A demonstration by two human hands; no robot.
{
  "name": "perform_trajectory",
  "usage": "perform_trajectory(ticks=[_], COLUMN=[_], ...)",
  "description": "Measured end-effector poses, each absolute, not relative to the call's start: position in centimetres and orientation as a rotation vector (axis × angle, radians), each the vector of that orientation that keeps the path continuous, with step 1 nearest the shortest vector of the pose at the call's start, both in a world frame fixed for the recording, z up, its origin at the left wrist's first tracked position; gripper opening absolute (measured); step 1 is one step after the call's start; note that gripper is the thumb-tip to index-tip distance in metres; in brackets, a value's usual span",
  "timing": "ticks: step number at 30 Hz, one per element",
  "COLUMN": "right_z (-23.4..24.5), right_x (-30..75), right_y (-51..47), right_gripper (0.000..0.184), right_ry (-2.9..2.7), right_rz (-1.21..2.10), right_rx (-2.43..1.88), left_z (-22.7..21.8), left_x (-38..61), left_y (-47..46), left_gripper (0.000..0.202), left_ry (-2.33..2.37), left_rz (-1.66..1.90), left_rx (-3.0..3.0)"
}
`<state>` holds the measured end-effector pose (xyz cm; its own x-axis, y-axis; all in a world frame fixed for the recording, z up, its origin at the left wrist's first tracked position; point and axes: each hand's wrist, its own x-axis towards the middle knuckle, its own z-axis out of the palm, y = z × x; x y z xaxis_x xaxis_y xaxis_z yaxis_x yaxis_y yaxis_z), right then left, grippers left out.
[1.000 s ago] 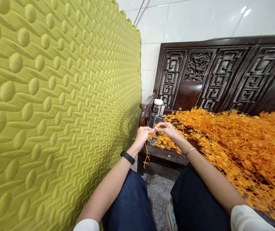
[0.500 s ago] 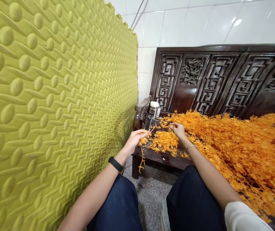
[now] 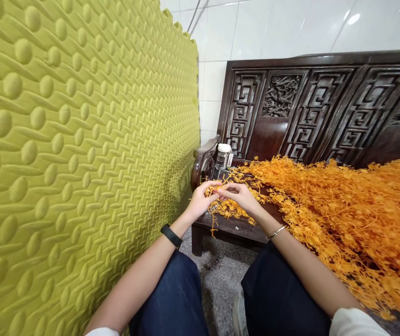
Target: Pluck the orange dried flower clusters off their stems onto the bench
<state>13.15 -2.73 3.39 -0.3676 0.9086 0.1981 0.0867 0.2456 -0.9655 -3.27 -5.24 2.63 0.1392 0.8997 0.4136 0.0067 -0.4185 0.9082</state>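
Left grip [image 3: 199, 201] pinching an orange sprig [image 3: 213, 225] at the desk [image 3: 247, 232]; its loose end hangs near-vertically, tip downward, by the front edge. Fingers hide its upper part; what the right grip [image 3: 241, 197] grasps cannot be told.

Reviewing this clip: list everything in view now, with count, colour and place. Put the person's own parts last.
Foam mat: 1, yellow-green, standing at left
Tiled wall: 1, white, behind
Cable: 1, grey, top centre
Bench: 1, dark brown, carved back, against wall
Jar: 1, clear, white lid, by armrest
Heap of sprigs: 1, orange, on bench, right
Small pile: 1, orange, beyond hands
Sprig: at least 1, orange, at fingers, end hanging
Scrap: 1, white, seat front
Floor: speckled grey, below
Wristband: 1, black, left wrist
Bangle: 1, silvery, right wrist
Trousers: dark blue, bottom
Left hand: 1, bare, holding sprig
Right hand: 1, bare, fingertips at sprig
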Motion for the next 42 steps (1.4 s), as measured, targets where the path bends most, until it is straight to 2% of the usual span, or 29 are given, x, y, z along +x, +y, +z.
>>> perform_trajectory(ticks=[4, 10, 16, 20, 27, 32, 36, 42], right_z=[3.5, 3.9, 4.9, 5.5, 5.3, 5.2, 5.1, 4.4], right_x=[12.7, 13.7, 14.1, 14.6, 14.5, 14.0, 13.6, 13.3], right_y=[-3.0, -2.5, -3.5, -4.3, -5.2, -4.9, -4.5, -3.7], right_gripper=[0.035, 0.029, 0.021, 0.020, 0.024, 0.026, 0.028, 0.029], right_ry=[-1.479, -1.332, -1.368, -1.396, -1.745, -1.724, -1.640, -1.558], right_rz=[1.102, 1.073, 1.022, 1.078, 1.304, 1.175, 1.112, 1.023], right_rx=[-0.882, -0.805, -0.695, -0.615, -0.663, -0.824, -0.789, -0.830], left_z=[2.6, 3.2, 4.6, 5.2, 4.6, 4.2, 3.6, 3.6], left_x=[-3.4, -4.1, -4.8, -4.5, -3.1, -3.4, -3.3, -2.8], left_y=[-5.2, -5.7, -6.5, -7.2, -7.5, -7.0, -6.6, -6.8], left_gripper=[0.032, 0.021, 0.046, 0.049, 0.033, 0.031, 0.032, 0.032], left_ry=[0.983, 1.153, 1.159, 1.259, 0.863, 0.854, 0.843, 0.867], left_rz=[1.381, 1.357, 1.466, 1.641, 1.280, 1.196, 1.029, 1.154], left_rx=[1.545, 1.289, 1.308, 1.481, 1.577, 1.443, 1.402, 1.462])
